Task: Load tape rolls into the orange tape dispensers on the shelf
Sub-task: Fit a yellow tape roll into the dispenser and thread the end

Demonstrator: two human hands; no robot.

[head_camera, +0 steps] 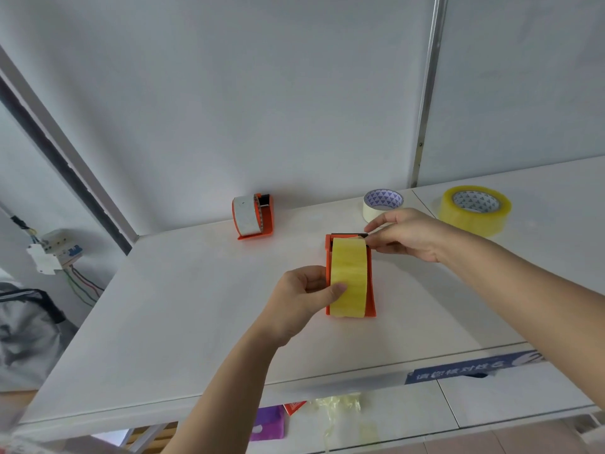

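Left hand (302, 298) grips the orange dispenser (371, 283) at centre frame, fingers curled round its left side and thumb pressed on the yellow tape roll (348, 270) seated in it. Right hand (407, 234) pinches narrowly at that dispenser's far black cutter end. On the white shelf (196, 306), a second orange dispenser (266, 221) stands up-left of centre, carrying a white roll (246, 215). A loose white tape roll (373, 212) and a clear yellowish roll (474, 219) lie at upper right.
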